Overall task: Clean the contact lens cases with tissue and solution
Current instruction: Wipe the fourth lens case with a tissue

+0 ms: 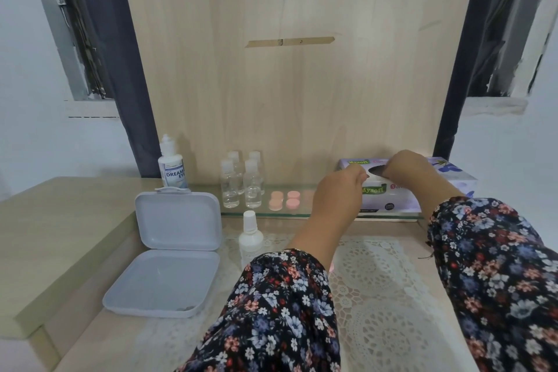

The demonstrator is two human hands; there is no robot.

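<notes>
Glass shelf [259,214]; both hands [338,190] at the cardboard tissue box [398,196]

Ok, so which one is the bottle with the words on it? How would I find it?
Find the open grey plastic case at the left of the wooden dresser. Just behind its raised lid, against the back panel, stands the solution bottle. It is white with a blue-lettered label, taller than the four small clear bottles to its right, which have no labels.

Four clear bottles [241,183], four pink caps [285,199].
</notes>
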